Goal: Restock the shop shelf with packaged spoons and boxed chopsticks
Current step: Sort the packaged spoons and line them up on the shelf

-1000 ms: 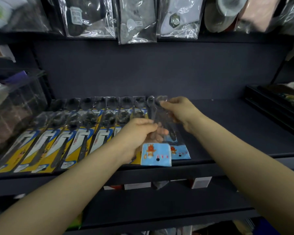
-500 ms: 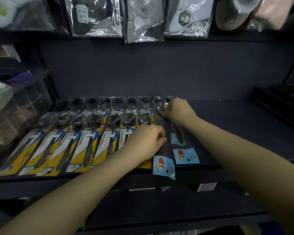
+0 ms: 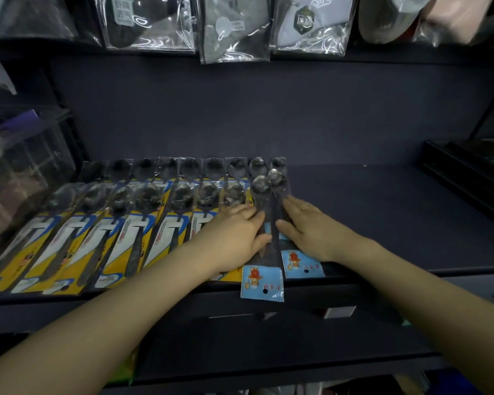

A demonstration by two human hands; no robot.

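Several yellow-carded spoon packs point(image 3: 131, 240) lie side by side across the left half of the dark shelf point(image 3: 382, 212). Two blue-carded spoon packs lie at the right end of that row: the left blue pack point(image 3: 262, 283) overhangs the shelf's front edge, the right blue pack point(image 3: 303, 263) lies beside it. My left hand point(image 3: 234, 232) rests flat on the left blue pack and the last yellow one. My right hand point(image 3: 311, 232), a ring on one finger, lies flat on the right blue pack. Neither hand grips anything. No boxed chopsticks are in sight.
Bagged goods point(image 3: 234, 27) hang above the shelf. A clear plastic bin point(image 3: 20, 172) stands at the left, and black trays point(image 3: 468, 178) sit at the right. A lower shelf point(image 3: 268, 346) holds small boxes point(image 3: 340, 311) under the front edge.
Both hands let go of the blue-carded packs and now lie flat on them. The right hand slid from the spoon bowls toward the front; the packs settled side by side.
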